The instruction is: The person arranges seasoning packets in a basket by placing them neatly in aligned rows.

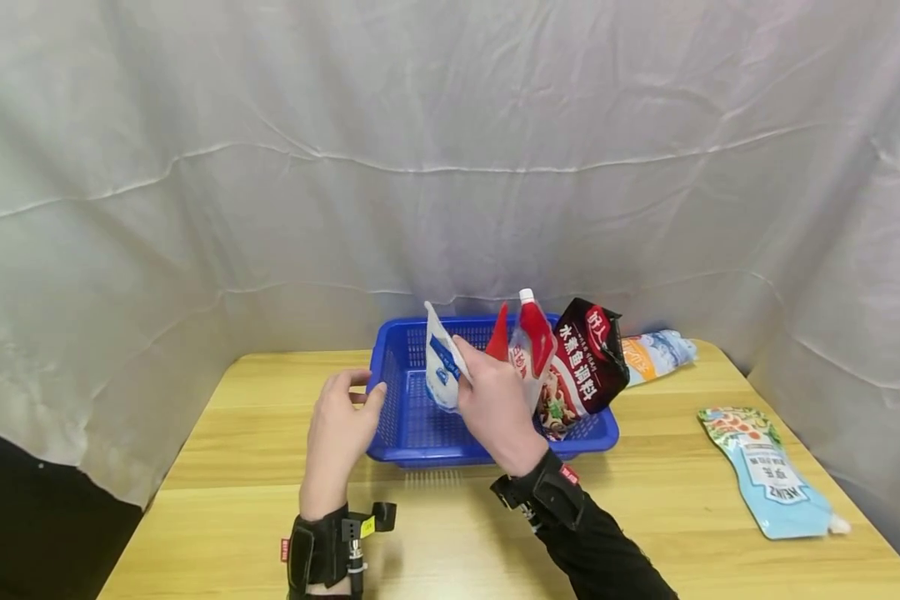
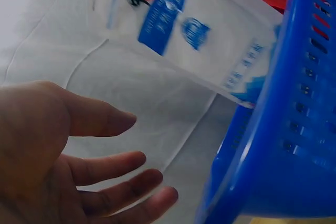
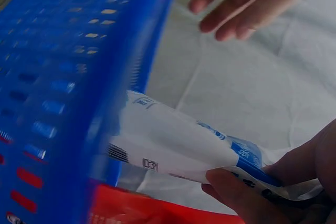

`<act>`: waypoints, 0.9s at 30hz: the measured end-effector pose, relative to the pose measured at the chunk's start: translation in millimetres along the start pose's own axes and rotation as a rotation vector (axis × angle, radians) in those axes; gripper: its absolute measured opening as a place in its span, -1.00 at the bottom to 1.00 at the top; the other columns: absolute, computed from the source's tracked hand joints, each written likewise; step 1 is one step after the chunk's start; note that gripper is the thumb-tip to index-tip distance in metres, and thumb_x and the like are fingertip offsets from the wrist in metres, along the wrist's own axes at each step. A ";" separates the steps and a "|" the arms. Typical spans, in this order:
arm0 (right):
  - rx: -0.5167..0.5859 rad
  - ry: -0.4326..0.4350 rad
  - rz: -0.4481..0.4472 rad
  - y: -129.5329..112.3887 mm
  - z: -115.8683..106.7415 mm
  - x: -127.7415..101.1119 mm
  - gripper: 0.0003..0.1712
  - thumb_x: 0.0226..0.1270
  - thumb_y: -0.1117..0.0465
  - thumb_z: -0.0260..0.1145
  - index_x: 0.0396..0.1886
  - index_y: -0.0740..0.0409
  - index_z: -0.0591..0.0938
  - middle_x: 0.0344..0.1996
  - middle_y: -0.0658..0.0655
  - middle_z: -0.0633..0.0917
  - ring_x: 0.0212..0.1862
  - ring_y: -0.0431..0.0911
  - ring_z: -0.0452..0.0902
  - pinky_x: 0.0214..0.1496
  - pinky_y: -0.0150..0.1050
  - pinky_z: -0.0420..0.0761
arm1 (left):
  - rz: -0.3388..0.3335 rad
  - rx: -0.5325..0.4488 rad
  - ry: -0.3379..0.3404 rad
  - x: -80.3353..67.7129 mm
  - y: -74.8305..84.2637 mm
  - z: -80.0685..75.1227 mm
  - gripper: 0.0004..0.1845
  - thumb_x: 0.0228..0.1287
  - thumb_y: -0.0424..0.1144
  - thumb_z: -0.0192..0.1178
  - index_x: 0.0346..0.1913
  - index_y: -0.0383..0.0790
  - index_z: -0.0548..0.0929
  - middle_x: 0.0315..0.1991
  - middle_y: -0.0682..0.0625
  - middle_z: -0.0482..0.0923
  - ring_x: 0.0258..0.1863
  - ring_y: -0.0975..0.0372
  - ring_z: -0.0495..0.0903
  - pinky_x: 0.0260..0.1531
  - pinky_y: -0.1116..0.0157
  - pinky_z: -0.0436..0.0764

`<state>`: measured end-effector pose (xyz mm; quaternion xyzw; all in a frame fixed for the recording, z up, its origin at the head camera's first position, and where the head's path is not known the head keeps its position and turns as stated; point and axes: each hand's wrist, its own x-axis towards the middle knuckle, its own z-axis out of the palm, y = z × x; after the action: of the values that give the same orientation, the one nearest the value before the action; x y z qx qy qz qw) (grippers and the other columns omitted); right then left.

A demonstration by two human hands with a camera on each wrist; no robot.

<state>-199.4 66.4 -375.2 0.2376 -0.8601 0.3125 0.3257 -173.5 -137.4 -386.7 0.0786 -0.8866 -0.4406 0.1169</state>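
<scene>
Right hand (image 1: 497,408), centre of the head view, pinches a white-and-blue pouch (image 1: 442,367) by its upper edge; fingers and thumb curled onto it, seen close in the lower right of the right wrist view (image 3: 247,192). Pouch (image 3: 173,142) hangs tilted, lower end inside the blue basket (image 1: 408,433), just left of centre. Left wrist view shows the same pouch (image 2: 210,40) at top centre, slanting down behind the basket wall (image 2: 283,129) on the right.

Left hand (image 1: 339,429), left of centre, sits at the basket's left rim, fingers relaxed and spread, holding nothing; touching the rim or just beside it, cannot tell. Palm and fingers (image 2: 79,171) fill the lower left of the left wrist view.

Further back in the basket: a red spouted pouch (image 1: 532,337) with a white cap, upright, just right of the held pouch. A dark sauce packet (image 1: 585,362) leans over the basket's right rim.

On the wooden table (image 1: 645,500): a light-blue pouch (image 1: 772,475) lies flat at right, well apart from the basket. An orange-and-blue packet (image 1: 656,354) lies at the far edge, behind the dark packet.

Behind everything, a wrinkled white cloth backdrop (image 1: 450,150).
</scene>
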 end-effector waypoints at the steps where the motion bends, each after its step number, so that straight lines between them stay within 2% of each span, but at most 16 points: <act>1: -0.031 -0.018 -0.002 -0.3 2.7 0.2 -0.41 0.17 0.58 0.38 0.25 0.33 0.65 -0.09 0.33 0.80 -0.18 0.17 0.79 -0.19 0.02 0.78 | -0.005 0.008 -0.008 0.3 -0.6 0.3 -0.52 0.50 -0.08 0.20 0.31 -0.31 0.55 0.25 -0.24 0.52 0.13 -0.08 0.61 0.04 -0.06 0.61; 8: -0.179 -0.067 -0.006 6.6 16.7 1.1 -0.44 0.10 0.55 0.43 0.17 0.34 0.66 -0.19 0.32 0.81 -0.31 0.18 0.79 -0.36 0.05 0.76 | -0.027 0.079 -0.061 2.4 -6.2 3.3 -0.50 0.47 -0.09 0.24 0.31 -0.34 0.54 0.25 -0.30 0.47 0.14 -0.07 0.59 0.00 -0.06 0.62; 12: -0.229 -0.106 0.034 11.9 20.3 0.4 -0.46 0.15 0.54 0.38 0.19 0.33 0.66 -0.19 0.32 0.81 -0.32 0.17 0.78 -0.38 0.05 0.76 | -0.041 0.103 -0.083 2.2 -9.2 2.8 -0.49 0.45 -0.15 0.26 0.34 -0.33 0.53 0.28 -0.32 0.44 0.14 -0.10 0.58 -0.04 -0.06 0.63; 17: -0.232 -0.132 0.135 18.4 22.3 1.5 -0.50 0.19 0.53 0.34 0.17 0.27 0.68 -0.19 0.30 0.81 -0.33 0.21 0.77 -0.41 0.10 0.73 | -0.063 0.161 -0.135 2.4 -13.7 1.6 -0.47 0.44 -0.22 0.27 0.39 -0.35 0.50 0.31 -0.35 0.43 0.08 -0.13 0.60 -0.08 -0.06 0.65; 22: -0.212 -0.127 0.198 22.6 26.3 2.1 -0.65 0.17 0.54 0.30 -0.04 0.25 0.68 -0.32 0.29 0.80 -0.42 0.25 0.74 -0.49 0.15 0.67 | -0.073 0.160 -0.165 3.8 -15.9 2.4 -0.43 0.44 -0.24 0.28 0.42 -0.34 0.46 0.34 -0.32 0.45 0.13 -0.12 0.59 0.00 -0.09 0.64; 24: -0.213 -0.135 0.216 23.6 28.6 1.1 -0.63 0.18 0.53 0.30 0.00 0.27 0.68 -0.31 0.32 0.79 -0.43 0.25 0.73 -0.48 0.15 0.68 | -0.079 0.146 -0.174 4.5 -15.9 3.0 -0.42 0.44 -0.22 0.28 0.44 -0.34 0.44 0.35 -0.32 0.45 0.17 -0.13 0.57 0.05 -0.11 0.62; 27: -0.216 -0.157 0.227 24.5 32.4 -1.6 -0.50 0.19 0.52 0.32 0.18 0.36 0.64 -0.20 0.39 0.79 -0.39 0.27 0.74 -0.41 0.15 0.72 | -0.087 0.131 -0.185 5.1 -15.5 3.2 -0.39 0.45 -0.18 0.28 0.45 -0.34 0.42 0.36 -0.32 0.44 0.21 -0.15 0.55 0.09 -0.14 0.60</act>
<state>-226.7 61.3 -404.9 0.1262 -0.9328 0.2337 0.2436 -178.7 -145.5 -400.3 0.0835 -0.9162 -0.3917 0.0099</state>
